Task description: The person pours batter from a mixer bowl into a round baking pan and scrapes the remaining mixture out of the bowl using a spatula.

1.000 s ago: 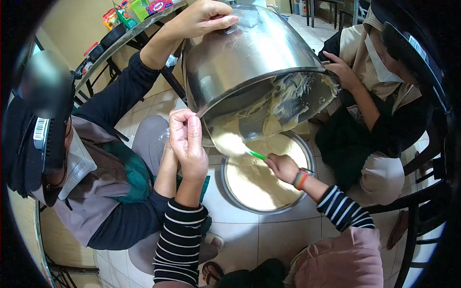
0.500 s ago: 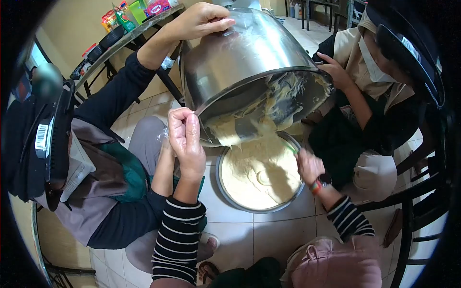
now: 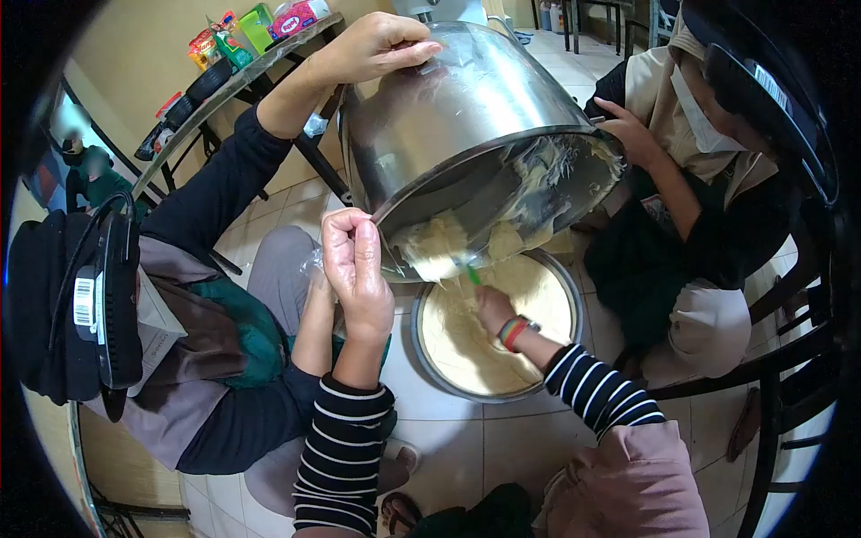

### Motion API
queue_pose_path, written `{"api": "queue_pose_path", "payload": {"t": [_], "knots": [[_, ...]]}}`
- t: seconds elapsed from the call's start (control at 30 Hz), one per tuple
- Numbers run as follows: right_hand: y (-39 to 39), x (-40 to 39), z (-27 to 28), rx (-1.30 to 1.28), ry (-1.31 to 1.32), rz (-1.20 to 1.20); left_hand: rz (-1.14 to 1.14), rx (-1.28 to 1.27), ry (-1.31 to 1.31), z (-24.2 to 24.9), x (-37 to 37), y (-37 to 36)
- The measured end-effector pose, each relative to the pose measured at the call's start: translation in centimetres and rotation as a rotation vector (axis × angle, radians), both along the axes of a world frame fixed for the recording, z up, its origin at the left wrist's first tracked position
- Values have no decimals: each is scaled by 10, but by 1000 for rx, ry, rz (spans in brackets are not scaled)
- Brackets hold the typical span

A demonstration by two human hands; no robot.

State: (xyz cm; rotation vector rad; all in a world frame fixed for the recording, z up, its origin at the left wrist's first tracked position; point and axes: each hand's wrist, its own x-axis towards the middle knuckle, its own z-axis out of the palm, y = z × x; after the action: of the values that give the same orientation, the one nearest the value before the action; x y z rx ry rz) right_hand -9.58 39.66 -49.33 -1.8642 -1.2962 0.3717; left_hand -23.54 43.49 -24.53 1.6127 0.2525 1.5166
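The large steel mixing bowl (image 3: 466,125) is tipped steeply, mouth down, over a round metal pan (image 3: 574,305) that sits on the tiled floor (image 3: 502,439); the pale batter (image 3: 484,341) already covers the pan's bottom in a thick layer, so most of the transfer looks done; what remains, as far as can be judged, is the residue, since streaks and clumps of batter cling to the bowl's inner wall and a lump sits at the lowest part of the rim just above the pan; the person's left hand (image 3: 356,269) is closed in a pinch on the bowl's near rim, thumb and fingers pressed together on the edge, helping to hold the tilt; the right hand (image 3: 493,309), with a striped wristband, is wrapped shut around a green-handled spatula (image 3: 470,273) whose blade reaches up into the bowl's lower lip; a co-worker's hand (image 3: 377,45) in a dark sleeve lies flat on the upturned base of the bowl, and another seated person's hand (image 3: 632,130) steadies the far rim; a bench (image 3: 242,76) with coloured packets stands against the wall behind; judging by the smeared wall, a fair bit of scraping is left before the bowl is clean.
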Motion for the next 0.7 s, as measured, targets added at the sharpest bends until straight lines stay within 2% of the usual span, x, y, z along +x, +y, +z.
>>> {"api": "queue_pose_path", "payload": {"t": [0.03, 0.07, 0.13, 0.2, 0.27, 0.3, 0.37, 0.43, 0.5, 0.57, 0.63, 0.7], "knots": [[-5, -19, 25, -20, 15, 25, 32, 35, 14, -1, 0, 1], [-9, -33, 41, -65, 202, -10, 31, 35, 15, -1, 0, 0], [-18, -50, 70, -81, 366, 87, 27, -1, -5, -1, 0, -2], [-23, -53, 72, -125, 432, 130, 21, 7, 2, 0, 0, -5], [-26, -46, 70, -24, 477, 280, 34, 55, 23, -1, -3, -2], [-32, -36, 68, -27, 423, 295, 36, 52, 24, -2, -5, -1], [-51, -7, 72, -11, 121, 360, -10, 7, 10, -3, -7, 2], [-82, 14, 77, -205, -215, 278, -9, 5, 7, -1, -8, 3], [-118, 30, 88, -182, -473, 270, -11, 4, 10, -1, -9, 5], [-148, 40, 80, -408, -593, 237, 1, 40, 16, -2, -9, 7], [-167, 52, 58, -524, -585, 211, -15, 29, 4, -2, -9, 5], [-174, 53, 60, -476, -588, 202, -19, 17, 1, 0, -10, 8]]}}
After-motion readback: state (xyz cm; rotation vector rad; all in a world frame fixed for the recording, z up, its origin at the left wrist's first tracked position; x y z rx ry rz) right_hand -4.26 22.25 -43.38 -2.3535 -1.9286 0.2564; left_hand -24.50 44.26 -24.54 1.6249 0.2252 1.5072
